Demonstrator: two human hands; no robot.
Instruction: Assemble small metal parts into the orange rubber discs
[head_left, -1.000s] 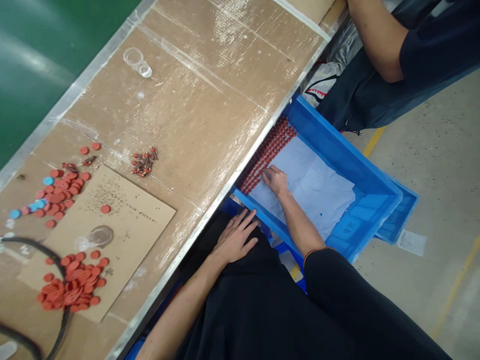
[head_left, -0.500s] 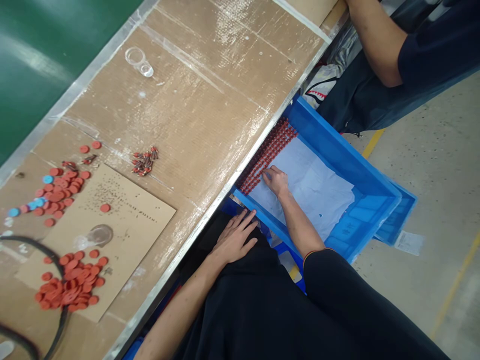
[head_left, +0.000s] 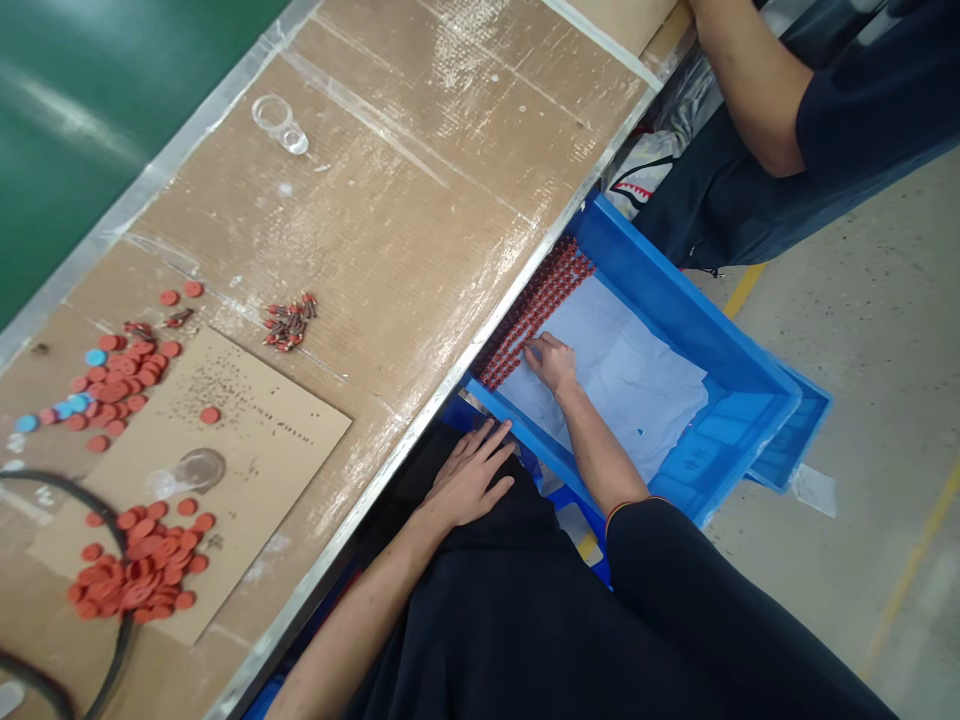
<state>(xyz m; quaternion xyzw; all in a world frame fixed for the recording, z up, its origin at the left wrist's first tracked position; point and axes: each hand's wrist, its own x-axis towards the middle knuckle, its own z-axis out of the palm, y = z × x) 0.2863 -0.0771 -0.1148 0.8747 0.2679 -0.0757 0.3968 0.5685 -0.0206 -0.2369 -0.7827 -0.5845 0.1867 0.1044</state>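
My right hand (head_left: pixel 552 360) reaches into a blue plastic bin (head_left: pixel 675 270). Its fingers are bent together at the edge of neat rows of small red parts (head_left: pixel 551 305); whatever they pinch is too small to make out. White paper (head_left: pixel 622 370) lines the bin under the hand. My left hand (head_left: pixel 471 475) lies flat on my dark-clothed lap with its fingers apart, holding nothing. Its fingertips are close to the bin's near wall.
The brown tabletop (head_left: pixel 390 220) carries a small pile of red-tipped brown parts (head_left: pixel 290 322), red discs (head_left: pixel 154 560), a cardboard sheet (head_left: pixel 277 450), a black cable (head_left: pixel 71 487) and a clear plastic piece (head_left: pixel 281 125). A co-worker's arm (head_left: pixel 750 85) is beyond the bin.
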